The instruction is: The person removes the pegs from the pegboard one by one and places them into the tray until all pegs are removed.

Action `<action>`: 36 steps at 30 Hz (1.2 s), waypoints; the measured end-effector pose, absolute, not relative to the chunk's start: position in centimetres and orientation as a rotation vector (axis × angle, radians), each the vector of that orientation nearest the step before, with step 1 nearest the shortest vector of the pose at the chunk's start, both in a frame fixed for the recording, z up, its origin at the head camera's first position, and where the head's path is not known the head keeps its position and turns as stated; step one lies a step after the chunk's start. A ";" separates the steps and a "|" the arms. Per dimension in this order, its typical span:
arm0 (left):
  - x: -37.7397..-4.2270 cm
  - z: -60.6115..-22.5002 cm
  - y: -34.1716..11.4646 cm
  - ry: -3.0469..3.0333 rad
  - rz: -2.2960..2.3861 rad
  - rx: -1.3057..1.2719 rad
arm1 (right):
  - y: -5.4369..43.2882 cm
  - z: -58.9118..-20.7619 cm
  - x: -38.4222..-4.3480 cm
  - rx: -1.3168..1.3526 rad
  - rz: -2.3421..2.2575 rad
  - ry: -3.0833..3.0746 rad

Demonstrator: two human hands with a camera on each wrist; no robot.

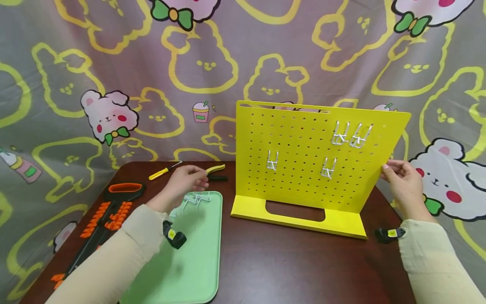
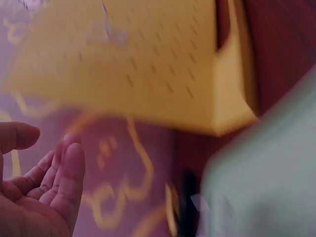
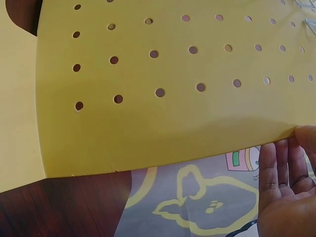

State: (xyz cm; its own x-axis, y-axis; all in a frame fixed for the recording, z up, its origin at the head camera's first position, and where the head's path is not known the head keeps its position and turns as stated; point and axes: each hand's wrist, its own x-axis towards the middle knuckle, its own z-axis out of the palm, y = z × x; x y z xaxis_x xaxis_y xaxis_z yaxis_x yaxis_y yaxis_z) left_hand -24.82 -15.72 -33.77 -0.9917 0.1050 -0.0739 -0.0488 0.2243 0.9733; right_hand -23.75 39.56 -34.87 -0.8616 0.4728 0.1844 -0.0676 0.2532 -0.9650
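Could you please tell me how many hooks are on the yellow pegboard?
4: one hook left of centre on the pegboard, another hook slightly right of centre, a third hook and fourth hook side by side at upper right; none looks hidden.

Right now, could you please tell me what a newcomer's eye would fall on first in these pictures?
Probably the bright yellow pegboard, standing on the dark tabletop right of centre in the head view, its edge pinched by the person's right grip. Next might be the cartoon-print cloth hanging behind it, then the pale green tray lying to its left.
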 end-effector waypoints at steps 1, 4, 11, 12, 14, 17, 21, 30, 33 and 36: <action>-25.2 -33.0 -14.6 2.323 1.897 0.081 | 39.5 -34.9 -23.8 -0.379 1.614 -2.116; -26.1 -30.7 -11.2 2.219 1.927 0.164 | 39.4 -34.9 -23.7 -0.395 1.568 -2.154; -27.8 -26.5 -4.1 2.095 1.962 0.353 | 39.5 -35.0 -23.5 -0.418 1.557 -2.176; -28.0 -26.1 -3.2 2.072 1.973 0.369 | 39.5 -35.0 -23.4 -0.423 1.559 -2.177; -28.1 -25.3 -1.6 2.044 1.974 0.398 | 39.6 -35.1 -23.4 -0.431 1.553 -2.183; -28.1 -24.2 0.5 2.003 1.966 0.452 | 39.6 -35.1 -23.5 -0.430 1.551 -2.187; -28.3 -23.1 3.2 1.948 1.985 0.478 | 39.5 -35.1 -23.8 -0.408 1.561 -2.177; -28.6 -23.2 9.0 1.798 2.037 0.424 | 39.8 -35.4 -23.7 -0.370 1.537 -2.166; -28.6 -23.7 10.5 1.763 2.041 0.392 | 39.8 -35.4 -23.7 -0.347 1.538 -2.167; -28.4 -24.3 11.9 1.735 2.050 0.362 | 39.8 -35.3 -23.7 -0.347 1.553 -2.159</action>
